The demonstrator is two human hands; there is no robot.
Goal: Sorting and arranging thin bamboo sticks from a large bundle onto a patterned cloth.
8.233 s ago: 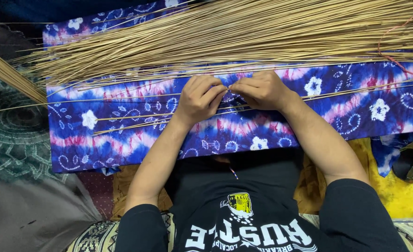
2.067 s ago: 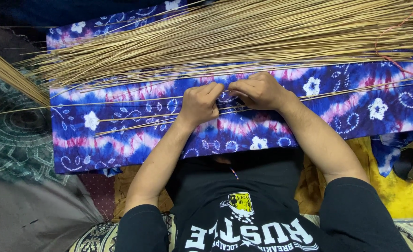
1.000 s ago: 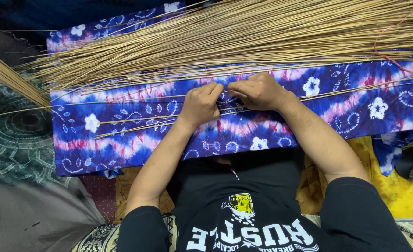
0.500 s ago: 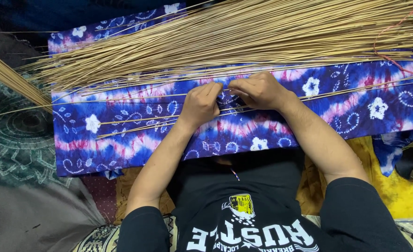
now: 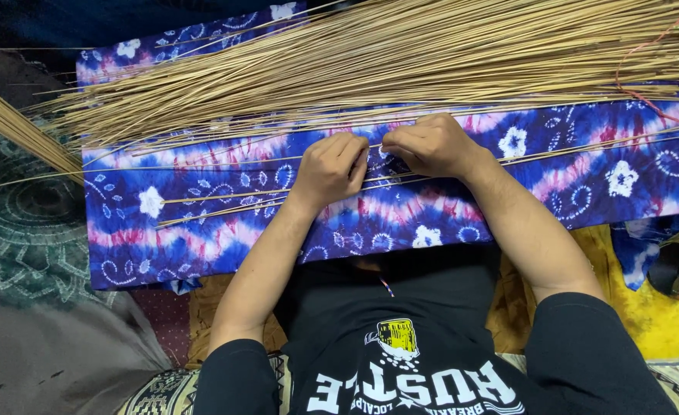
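A thin tan stick (image 5: 224,159) is pinched at about its middle, right where the two hands meet, and it's laid across the blue/purple tie-dye cloth (image 5: 201,230) running left-right w/ its long end stretching off toward the left edge. The left hand (image 5: 329,167) is curled shut w/ fingertips closed on the stick, knuckles up, and the right hand (image 5: 429,146) is curled the same way, thumb and forefinger nipped on it just beside the left one, so both are nearly touching. A few more loose sticks (image 5: 216,204) are seen lying on the cloth below/left of the hands, roughly parallel, and a couple more pass under the right wrist toward the right side. Further up, a big pile of sticks (image 5: 401,61) is spread along the far edge of the cloth, fanned out to the left, w/ a thin red string (image 5: 647,96) looped over it near the right. A second bundle (image 5: 9,127) is poking in at the far left over a dark patterned mat (image 5: 24,223). Yellow fabric (image 5: 662,323) is visible at lower right, and a black tee (image 5: 401,346) is worn by the person
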